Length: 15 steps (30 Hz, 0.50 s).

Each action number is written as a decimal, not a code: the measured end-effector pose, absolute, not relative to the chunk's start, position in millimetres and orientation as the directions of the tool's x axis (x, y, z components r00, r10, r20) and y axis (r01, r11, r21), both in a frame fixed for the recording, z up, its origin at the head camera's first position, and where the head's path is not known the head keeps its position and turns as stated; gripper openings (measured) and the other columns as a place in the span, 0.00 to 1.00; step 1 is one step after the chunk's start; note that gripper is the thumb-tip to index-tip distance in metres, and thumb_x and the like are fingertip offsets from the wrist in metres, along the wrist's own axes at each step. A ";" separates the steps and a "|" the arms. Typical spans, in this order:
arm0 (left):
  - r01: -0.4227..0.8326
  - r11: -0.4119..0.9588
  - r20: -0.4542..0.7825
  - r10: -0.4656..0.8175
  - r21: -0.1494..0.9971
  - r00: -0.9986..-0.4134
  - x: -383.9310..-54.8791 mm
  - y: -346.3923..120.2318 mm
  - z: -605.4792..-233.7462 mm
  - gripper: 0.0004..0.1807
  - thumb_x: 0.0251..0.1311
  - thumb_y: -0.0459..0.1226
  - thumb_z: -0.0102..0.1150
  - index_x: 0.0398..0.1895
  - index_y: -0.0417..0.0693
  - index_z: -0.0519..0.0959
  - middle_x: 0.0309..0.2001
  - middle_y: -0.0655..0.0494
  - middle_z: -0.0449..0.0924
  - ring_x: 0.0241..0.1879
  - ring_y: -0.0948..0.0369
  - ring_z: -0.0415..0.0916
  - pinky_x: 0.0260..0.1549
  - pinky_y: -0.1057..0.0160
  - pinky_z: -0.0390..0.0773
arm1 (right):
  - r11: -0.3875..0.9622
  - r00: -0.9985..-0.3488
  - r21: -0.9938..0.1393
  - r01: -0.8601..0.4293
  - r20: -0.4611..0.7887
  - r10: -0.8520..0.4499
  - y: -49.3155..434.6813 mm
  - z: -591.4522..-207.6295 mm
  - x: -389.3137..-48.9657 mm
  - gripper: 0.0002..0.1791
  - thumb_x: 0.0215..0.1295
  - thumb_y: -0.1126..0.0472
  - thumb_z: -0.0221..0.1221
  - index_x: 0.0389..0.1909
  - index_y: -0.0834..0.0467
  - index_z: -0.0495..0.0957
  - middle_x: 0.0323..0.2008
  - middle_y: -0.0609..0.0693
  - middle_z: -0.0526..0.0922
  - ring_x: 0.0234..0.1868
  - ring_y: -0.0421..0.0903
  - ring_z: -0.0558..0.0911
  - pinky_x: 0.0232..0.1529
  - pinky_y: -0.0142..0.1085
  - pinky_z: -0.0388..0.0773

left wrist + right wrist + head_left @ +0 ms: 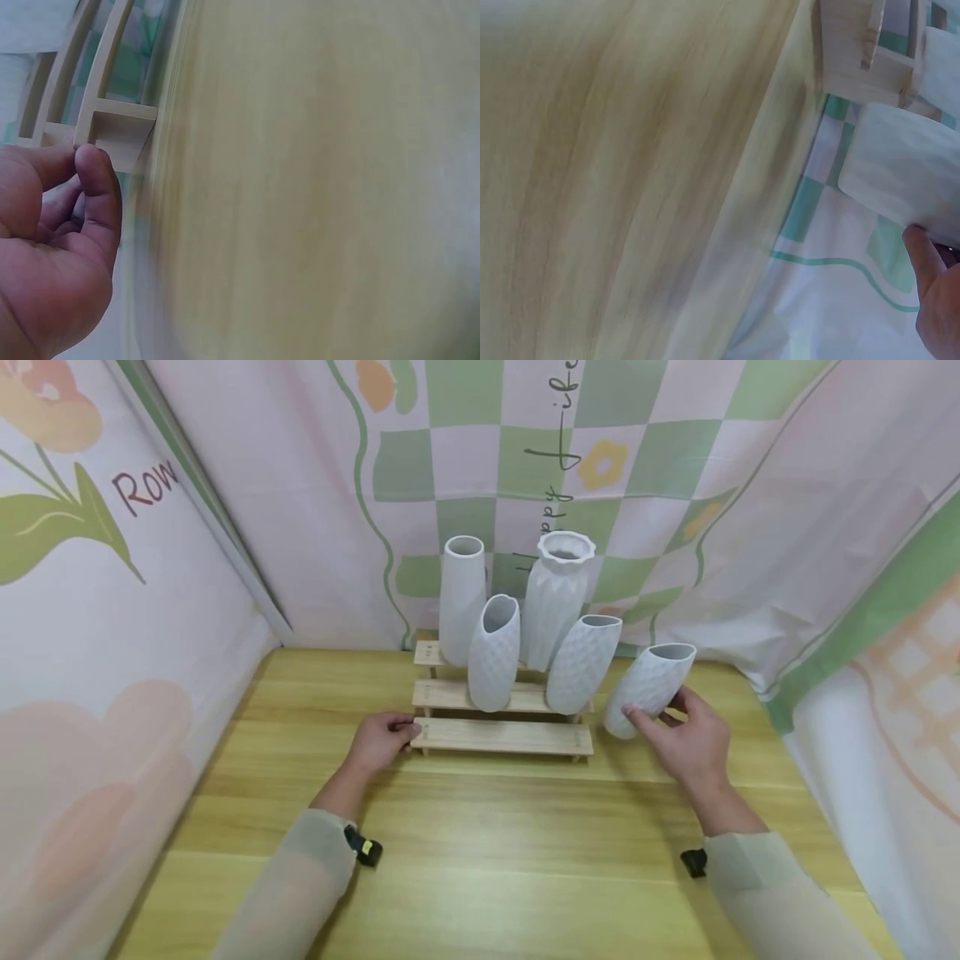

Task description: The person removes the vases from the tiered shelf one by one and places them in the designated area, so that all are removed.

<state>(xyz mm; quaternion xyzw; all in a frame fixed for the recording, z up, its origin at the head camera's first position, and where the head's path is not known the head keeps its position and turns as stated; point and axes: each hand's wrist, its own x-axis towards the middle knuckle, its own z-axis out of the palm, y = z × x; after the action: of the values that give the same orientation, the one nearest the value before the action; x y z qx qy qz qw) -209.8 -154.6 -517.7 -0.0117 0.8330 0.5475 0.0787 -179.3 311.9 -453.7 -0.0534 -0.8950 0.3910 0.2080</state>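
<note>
Between the thumb and fingers of my right hand (693,743) is a white textured vase (648,689), tilted with its mouth to the right, beside the stand's right end. The right wrist view shows that vase's smooth base (900,165) at the fingertips. My left hand (380,742) pinches the left end of the lowest step of a wooden tiered stand (502,736). In the left wrist view, thumb and forefinger meet at the step's corner (124,124). Two similar vases, one left (495,660) and one right (583,668), stand on the middle step.
On the top step at the back are a tall plain vase (462,602) and a pleated vase (553,606) with a scalloped rim. Patterned cloth (315,527) hangs behind and at both sides of the wooden table (480,860).
</note>
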 end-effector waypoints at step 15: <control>-0.119 0.381 -0.150 0.051 0.917 -0.987 -209.9 -153.3 -517.4 0.20 0.71 0.37 0.65 0.59 0.33 0.81 0.49 0.41 0.85 0.33 0.58 0.84 0.36 0.63 0.86 | 0.690 -0.934 -0.722 0.054 0.208 0.290 321.3 -466.8 -208.1 0.47 0.54 0.30 0.71 0.64 0.62 0.77 0.56 0.59 0.82 0.58 0.55 0.80 0.54 0.43 0.84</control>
<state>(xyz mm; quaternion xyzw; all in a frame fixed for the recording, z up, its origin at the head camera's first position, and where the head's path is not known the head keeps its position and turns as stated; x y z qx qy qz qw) -209.9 -153.3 -517.4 -0.0206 0.8276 0.5558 0.0765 -208.1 321.3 -466.8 -0.0948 -0.9060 0.3823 0.1547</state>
